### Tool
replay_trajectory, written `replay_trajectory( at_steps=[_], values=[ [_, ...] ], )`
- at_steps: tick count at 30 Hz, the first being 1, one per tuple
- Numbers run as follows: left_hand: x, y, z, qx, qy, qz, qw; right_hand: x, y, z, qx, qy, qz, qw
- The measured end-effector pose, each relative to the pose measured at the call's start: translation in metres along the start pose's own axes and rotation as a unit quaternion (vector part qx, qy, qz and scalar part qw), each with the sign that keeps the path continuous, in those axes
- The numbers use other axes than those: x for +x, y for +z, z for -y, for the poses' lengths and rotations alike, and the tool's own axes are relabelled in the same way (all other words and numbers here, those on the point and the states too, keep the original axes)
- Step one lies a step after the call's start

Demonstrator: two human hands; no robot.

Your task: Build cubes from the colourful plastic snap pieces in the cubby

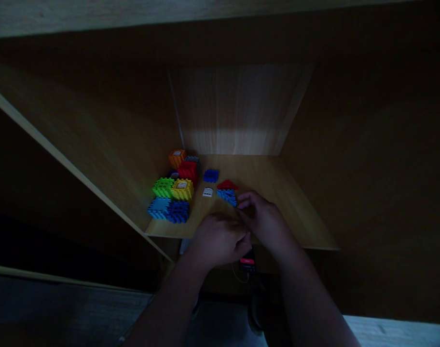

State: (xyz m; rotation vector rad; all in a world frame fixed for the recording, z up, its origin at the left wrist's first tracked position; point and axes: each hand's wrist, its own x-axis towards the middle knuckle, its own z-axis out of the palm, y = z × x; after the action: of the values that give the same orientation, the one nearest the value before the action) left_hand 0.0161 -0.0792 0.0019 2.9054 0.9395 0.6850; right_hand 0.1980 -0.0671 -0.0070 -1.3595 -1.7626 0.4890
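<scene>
My left hand is closed into a fist at the front edge of the shelf, and whatever its fingers hold is hidden. Close beside it, my right hand has its fingers curled in a pinch; darkness hides what is in them. Its fingertips are by a stack of light-blue triangular interlocking tiles. Just behind that stack lie red triangular tiles. To the left are a small white window-like piece and a short stack of dark-blue tiles.
Stacked square interlocking tiles stand at the left: green, yellow, red, orange, light-blue and blue. Wooden cabinet walls enclose the shelf. A dark device with a red-lit screen sits below.
</scene>
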Motion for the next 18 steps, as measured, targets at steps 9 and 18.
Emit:
replay_trajectory(
  at_steps=[9, 18],
  values=[
    [0.0002, 0.0008, 0.0005, 0.007, -0.003, 0.000, 1.000, 0.0014, 0.0004, 0.0022, -0.005, -0.013, 0.010, 1.000],
    [0.0010, 0.0015, -0.0001, 0.004, -0.001, 0.005, 1.000, 0.0015, 0.0019, 0.0037, -0.012, -0.041, 0.017, 0.999]
  ],
)
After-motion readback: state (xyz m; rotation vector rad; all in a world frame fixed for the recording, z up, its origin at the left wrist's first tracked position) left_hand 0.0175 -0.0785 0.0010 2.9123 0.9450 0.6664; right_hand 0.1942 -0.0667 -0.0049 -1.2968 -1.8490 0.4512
